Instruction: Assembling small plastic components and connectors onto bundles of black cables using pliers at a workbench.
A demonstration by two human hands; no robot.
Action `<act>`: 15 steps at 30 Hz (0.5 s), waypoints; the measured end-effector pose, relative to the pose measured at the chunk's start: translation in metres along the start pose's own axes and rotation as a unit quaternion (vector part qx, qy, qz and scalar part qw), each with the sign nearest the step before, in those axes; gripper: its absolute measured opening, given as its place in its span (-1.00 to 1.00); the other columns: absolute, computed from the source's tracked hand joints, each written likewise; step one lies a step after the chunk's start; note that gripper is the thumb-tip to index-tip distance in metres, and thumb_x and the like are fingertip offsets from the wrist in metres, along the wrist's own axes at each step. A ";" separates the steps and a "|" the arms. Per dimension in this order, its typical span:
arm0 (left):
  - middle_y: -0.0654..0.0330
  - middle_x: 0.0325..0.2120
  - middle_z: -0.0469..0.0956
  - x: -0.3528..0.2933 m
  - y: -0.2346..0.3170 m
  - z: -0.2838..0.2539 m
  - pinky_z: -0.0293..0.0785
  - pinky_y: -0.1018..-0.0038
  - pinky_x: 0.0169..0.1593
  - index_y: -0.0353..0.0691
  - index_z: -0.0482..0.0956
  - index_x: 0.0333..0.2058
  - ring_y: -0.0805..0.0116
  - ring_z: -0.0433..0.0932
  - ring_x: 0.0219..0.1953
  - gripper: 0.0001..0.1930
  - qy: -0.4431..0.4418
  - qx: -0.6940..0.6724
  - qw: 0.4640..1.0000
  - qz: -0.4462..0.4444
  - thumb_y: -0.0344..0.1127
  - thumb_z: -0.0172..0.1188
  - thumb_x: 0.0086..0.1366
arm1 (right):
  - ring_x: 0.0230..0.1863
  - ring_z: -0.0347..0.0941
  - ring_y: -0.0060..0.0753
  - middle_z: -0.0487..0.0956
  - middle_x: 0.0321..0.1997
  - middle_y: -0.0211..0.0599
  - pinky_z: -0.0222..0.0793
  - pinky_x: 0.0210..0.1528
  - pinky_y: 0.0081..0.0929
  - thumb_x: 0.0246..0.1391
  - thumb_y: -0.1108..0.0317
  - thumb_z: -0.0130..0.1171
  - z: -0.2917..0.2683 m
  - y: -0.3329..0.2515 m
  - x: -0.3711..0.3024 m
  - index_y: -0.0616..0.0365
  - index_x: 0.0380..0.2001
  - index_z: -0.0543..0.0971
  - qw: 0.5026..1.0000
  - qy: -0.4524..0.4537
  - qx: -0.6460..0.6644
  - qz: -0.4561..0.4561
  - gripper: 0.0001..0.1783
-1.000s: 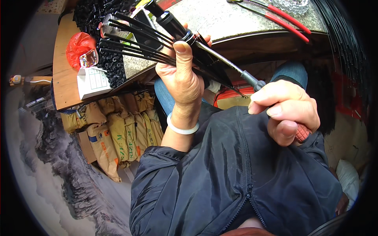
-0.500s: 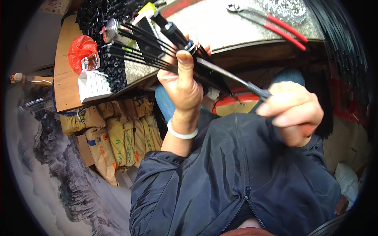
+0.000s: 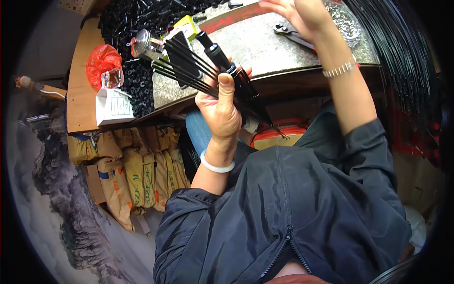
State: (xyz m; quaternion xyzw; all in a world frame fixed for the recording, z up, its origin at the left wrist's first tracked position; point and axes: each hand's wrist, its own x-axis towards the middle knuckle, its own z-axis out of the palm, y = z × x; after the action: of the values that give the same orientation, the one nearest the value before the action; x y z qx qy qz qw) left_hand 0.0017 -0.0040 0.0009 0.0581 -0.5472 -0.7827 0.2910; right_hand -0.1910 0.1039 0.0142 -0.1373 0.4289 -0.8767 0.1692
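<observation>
My left hand (image 3: 221,106) is wrapped round a stepped black tube (image 3: 218,57) and a bundle of thin black rods (image 3: 187,71), held above the bench's near edge. The rods fan out toward the upper left; the tube's lower end tapers toward my lap. My thumb lies along the front of the bundle. Over the far bench, my right hand (image 3: 302,19) is partly cut off by the top of the picture, its visible fingers spread and nothing seen in them. Just below it lie pliers (image 3: 294,38) with red handles, partly hidden by my right forearm.
Loose black parts (image 3: 142,23) heap on the bench's left, near a red plastic bag (image 3: 101,61), a white box (image 3: 115,105) and a glass jar (image 3: 146,45). Long dark rods (image 3: 397,52) hang over the right side. Brown sacks (image 3: 116,184) stand below at left.
My right hand has let go of a long dark piece it pulled beside the left hand, and swung up over the bench. My left hand keeps its grip, nearly in place.
</observation>
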 end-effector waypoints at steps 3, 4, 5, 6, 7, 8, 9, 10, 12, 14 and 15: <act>0.13 -0.40 0.52 0.002 0.002 -0.003 0.48 0.37 -0.12 -0.41 0.35 -0.07 0.22 0.56 -0.28 -0.59 -0.015 0.040 0.999 0.016 -0.19 0.09 0.23 | -0.20 0.42 -0.49 0.50 -0.21 -0.26 0.36 -0.10 -0.55 0.09 0.25 0.06 -0.009 -0.010 -0.070 0.26 -0.15 0.44 0.873 -0.279 -0.390 0.087 -0.67; 0.12 -0.33 0.51 0.001 0.003 -0.001 0.47 0.38 -0.11 -0.40 0.36 -0.08 0.22 0.54 -0.25 -0.60 -0.022 0.038 0.999 0.008 -0.20 0.08 0.24 | -0.21 0.42 -0.53 0.50 -0.23 -0.32 0.35 -0.09 -0.55 0.04 0.29 0.12 -0.007 0.000 -0.094 0.24 -0.15 0.44 0.885 -0.285 -0.347 0.126 -0.67; 0.09 -0.24 0.48 0.002 0.002 -0.001 0.49 0.39 -0.13 -0.40 0.35 -0.07 0.23 0.53 -0.21 -0.61 -0.047 0.061 0.997 0.023 -0.21 0.07 0.25 | -0.21 0.41 -0.57 0.49 -0.25 -0.38 0.33 -0.09 -0.56 -0.01 0.33 0.19 -0.005 0.012 -0.115 0.23 -0.15 0.44 0.894 -0.285 -0.304 0.165 -0.65; 0.09 -0.21 0.46 0.001 0.002 -0.002 0.49 0.41 -0.14 -0.39 0.35 -0.07 0.24 0.52 -0.20 -0.61 -0.053 0.064 0.996 0.023 -0.21 0.06 0.25 | -0.21 0.40 -0.59 0.49 -0.24 -0.39 0.33 -0.09 -0.57 -0.04 0.39 0.21 0.002 0.023 -0.124 0.23 -0.15 0.44 0.922 -0.254 -0.246 0.156 -0.65; 0.08 -0.18 0.45 0.001 0.002 -0.001 0.50 0.42 -0.15 -0.39 0.35 -0.07 0.25 0.51 -0.20 -0.61 -0.059 0.064 0.996 0.023 -0.21 0.06 0.26 | -0.21 0.39 -0.61 0.49 -0.23 -0.40 0.32 -0.09 -0.58 -0.07 0.45 0.24 0.012 0.034 -0.130 0.24 -0.15 0.44 0.946 -0.221 -0.189 0.145 -0.64; 0.08 -0.18 0.45 0.002 0.001 -0.003 0.50 0.43 -0.16 -0.39 0.35 -0.06 0.26 0.51 -0.19 -0.61 -0.066 0.071 0.995 0.026 -0.20 0.04 0.26 | -0.21 0.38 -0.64 0.49 -0.22 -0.42 0.31 -0.09 -0.62 -0.03 0.45 0.21 0.018 0.047 -0.136 0.24 -0.16 0.43 0.975 -0.166 -0.116 0.091 -0.67; 0.08 -0.21 0.46 0.000 0.002 -0.001 0.49 0.43 -0.15 -0.39 0.34 -0.05 0.28 0.51 -0.20 -0.61 -0.072 0.070 0.994 0.036 -0.20 0.04 0.27 | -0.22 0.38 -0.65 0.49 -0.24 -0.45 0.30 -0.09 -0.65 0.01 0.46 0.18 0.023 0.056 -0.139 0.24 -0.16 0.43 0.984 -0.132 -0.098 0.076 -0.70; 0.09 -0.24 0.48 0.001 0.001 -0.002 0.49 0.44 -0.14 -0.40 0.33 -0.04 0.29 0.52 -0.20 -0.60 -0.073 0.075 0.994 0.035 -0.20 0.03 0.27 | -0.22 0.37 -0.67 0.49 -0.25 -0.46 0.29 -0.10 -0.66 0.02 0.44 0.17 0.025 0.065 -0.141 0.24 -0.18 0.44 0.990 -0.107 -0.075 0.058 -0.73; 0.10 -0.28 0.50 0.001 -0.001 -0.004 0.48 0.45 -0.13 -0.40 0.32 -0.04 0.30 0.52 -0.21 -0.59 -0.073 0.080 0.994 0.034 -0.19 0.03 0.27 | -0.23 0.36 -0.68 0.49 -0.26 -0.47 0.29 -0.11 -0.67 0.04 0.43 0.15 0.025 0.072 -0.145 0.24 -0.19 0.45 0.995 -0.081 -0.052 0.041 -0.75; 0.10 -0.33 0.52 0.002 -0.002 -0.007 0.46 0.46 -0.11 -0.41 0.31 -0.03 0.32 0.53 -0.21 -0.59 -0.074 0.091 0.992 0.037 -0.19 0.01 0.29 | -0.25 0.34 -0.72 0.49 -0.29 -0.49 0.27 -0.13 -0.70 0.08 0.40 0.11 0.026 0.072 -0.145 0.23 -0.23 0.47 0.991 -0.095 -0.090 0.023 -0.81; 0.10 -0.33 0.52 0.001 -0.001 -0.007 0.46 0.46 -0.11 -0.41 0.31 -0.03 0.32 0.53 -0.21 -0.59 -0.073 0.091 0.992 0.036 -0.19 0.01 0.29 | -0.25 0.34 -0.72 0.49 -0.29 -0.49 0.27 -0.13 -0.70 0.08 0.40 0.11 0.027 0.072 -0.145 0.23 -0.23 0.47 0.991 -0.094 -0.089 0.025 -0.81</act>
State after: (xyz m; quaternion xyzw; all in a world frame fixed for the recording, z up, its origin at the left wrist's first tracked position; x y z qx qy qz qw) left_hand 0.0032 -0.0105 -0.0022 0.0075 -0.6379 -0.7206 0.2714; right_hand -0.0362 0.1032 -0.0410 -0.2232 0.4905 -0.8138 0.2174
